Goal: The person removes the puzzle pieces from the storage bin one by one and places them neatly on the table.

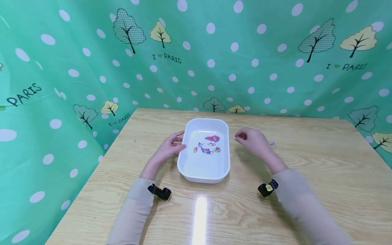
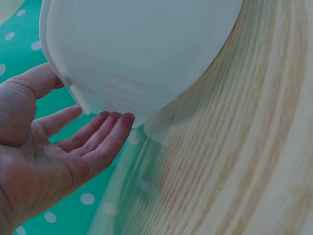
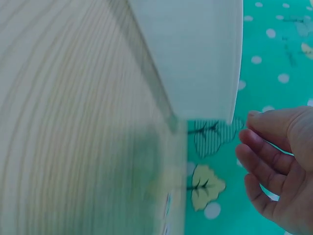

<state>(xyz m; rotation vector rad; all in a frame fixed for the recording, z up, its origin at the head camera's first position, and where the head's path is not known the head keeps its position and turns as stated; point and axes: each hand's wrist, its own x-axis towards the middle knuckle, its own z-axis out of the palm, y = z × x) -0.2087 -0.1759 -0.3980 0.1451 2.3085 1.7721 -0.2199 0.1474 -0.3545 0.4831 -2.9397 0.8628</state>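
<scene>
A white plastic tub (image 1: 203, 170) stands on the table, with several small, flat, colourful sticker-like pieces on its floor. One is a larger red and purple piece (image 1: 212, 138); below it lies a blue-and-white piece (image 1: 206, 150). My left hand (image 1: 168, 146) holds the tub's left side, thumb at the rim and fingertips against the outer wall in the left wrist view. To the right of the tub, apart from it, my right hand (image 1: 252, 139) hovers with fingers loosely bent. No thing shows between its fingers in the right wrist view.
Another small colourful piece (image 1: 272, 144) lies on the wooden table (image 1: 321, 163), just right of the right hand. A green dotted cloth (image 1: 196, 68) hangs behind and to the left of the table. Each wrist wears a black camera strap.
</scene>
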